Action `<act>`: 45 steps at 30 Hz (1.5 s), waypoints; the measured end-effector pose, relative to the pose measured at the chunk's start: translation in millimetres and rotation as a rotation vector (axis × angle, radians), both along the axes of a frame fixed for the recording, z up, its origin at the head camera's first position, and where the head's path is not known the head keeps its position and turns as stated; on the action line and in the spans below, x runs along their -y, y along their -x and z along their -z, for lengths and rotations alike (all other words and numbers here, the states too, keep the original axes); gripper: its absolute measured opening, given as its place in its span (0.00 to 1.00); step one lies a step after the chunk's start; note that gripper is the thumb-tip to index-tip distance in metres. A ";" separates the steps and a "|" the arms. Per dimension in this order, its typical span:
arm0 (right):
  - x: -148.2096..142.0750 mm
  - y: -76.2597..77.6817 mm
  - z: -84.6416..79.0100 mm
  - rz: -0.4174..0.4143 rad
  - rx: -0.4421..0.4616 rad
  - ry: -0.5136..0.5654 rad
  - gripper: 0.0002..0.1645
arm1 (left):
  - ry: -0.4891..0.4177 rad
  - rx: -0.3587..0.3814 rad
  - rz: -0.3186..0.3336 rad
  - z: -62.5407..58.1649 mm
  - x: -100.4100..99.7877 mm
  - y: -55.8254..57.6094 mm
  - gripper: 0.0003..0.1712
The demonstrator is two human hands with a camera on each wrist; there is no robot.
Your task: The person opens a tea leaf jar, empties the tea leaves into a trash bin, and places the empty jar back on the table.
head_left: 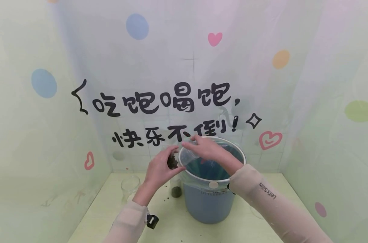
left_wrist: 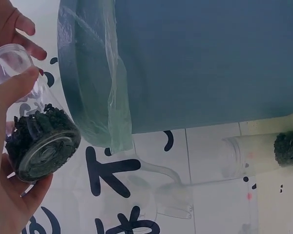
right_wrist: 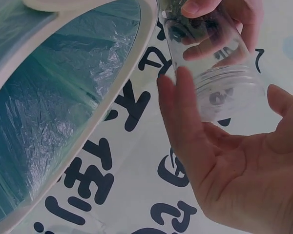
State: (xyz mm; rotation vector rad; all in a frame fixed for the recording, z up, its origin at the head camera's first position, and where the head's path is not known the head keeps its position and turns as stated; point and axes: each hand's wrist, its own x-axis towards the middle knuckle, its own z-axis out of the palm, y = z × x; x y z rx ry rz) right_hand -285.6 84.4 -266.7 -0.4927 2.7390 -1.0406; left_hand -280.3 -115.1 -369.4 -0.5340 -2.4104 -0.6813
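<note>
My left hand (head_left: 159, 167) grips a clear jar (left_wrist: 41, 131) around its side. Dark, crumbly granules (left_wrist: 44, 122) fill the bottom part of this jar. It is tilted, with its threaded neck (right_wrist: 229, 80) towards my right hand (head_left: 206, 148). In the right wrist view, the right fingers (right_wrist: 183, 107) are extended alongside the neck, while the thumb stands off on the other side. Beside the jar, a blue bin (head_left: 209, 206) with a white rim and a translucent green liner (right_wrist: 63, 92) stands on the table, with my right hand above its rim.
Left of the bin stands a second clear jar (left_wrist: 244, 156) with dark granules at its bottom. Farther left on the table (head_left: 95, 219) is an upright clear glass container (head_left: 130, 185). A few dark crumbs lie scattered. Printed sheeting (head_left: 159, 67) encloses the back and sides.
</note>
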 end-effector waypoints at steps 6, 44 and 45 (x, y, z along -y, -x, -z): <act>-2.0 0.2 1.9 0.013 0.076 0.075 0.39 | 0.016 -0.011 -0.011 -0.1 0.7 -0.5 0.46; -5.4 3.3 5.6 -0.018 0.100 0.097 0.34 | 0.074 -0.093 -0.027 -0.8 1.5 -0.3 0.47; -5.7 3.4 5.5 -0.013 0.102 0.100 0.34 | 0.075 -0.092 -0.027 -1.2 1.3 -0.4 0.47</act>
